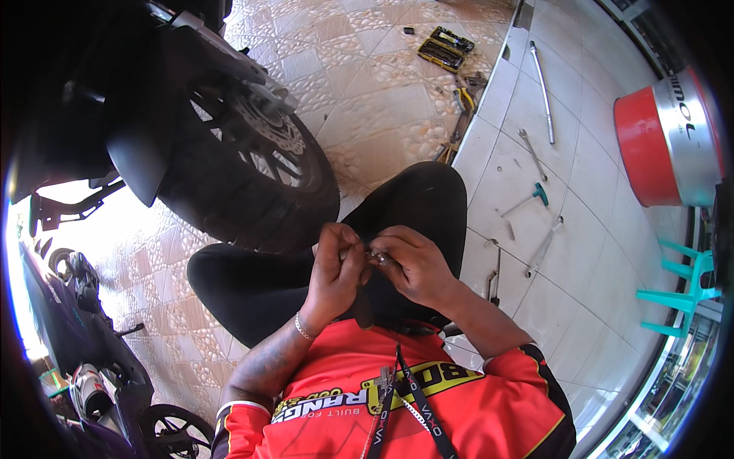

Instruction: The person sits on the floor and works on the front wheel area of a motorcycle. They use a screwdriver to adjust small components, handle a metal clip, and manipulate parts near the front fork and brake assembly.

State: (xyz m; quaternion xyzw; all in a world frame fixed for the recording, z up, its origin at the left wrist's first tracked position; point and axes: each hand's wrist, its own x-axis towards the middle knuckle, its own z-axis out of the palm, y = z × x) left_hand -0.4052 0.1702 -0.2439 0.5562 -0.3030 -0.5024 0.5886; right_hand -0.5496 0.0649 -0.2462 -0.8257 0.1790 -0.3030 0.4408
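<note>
My two hands meet over my lap, close to the motorcycle's front wheel (229, 153). Between the fingertips of my right hand (417, 264) sits a small shiny metal part (378, 258); its exact kind is too small to make out. My left hand (336, 264) is closed right beside it, thumb and fingers pressed together. Whatever the left fingers pinch is hidden by them. The wheel's tyre (252, 218) stands just ahead of my left hand, with a brake disc (271, 126) on its hub.
On the white tiles to the right lie a long metal bar (542, 92), spanners (533, 154) and a green T-handle tool (540, 193). An opened bit set (445, 50) and pliers (463, 99) lie ahead. A red and silver drum (665, 138), turquoise stool (688, 291) and second motorcycle (99, 336) stand around.
</note>
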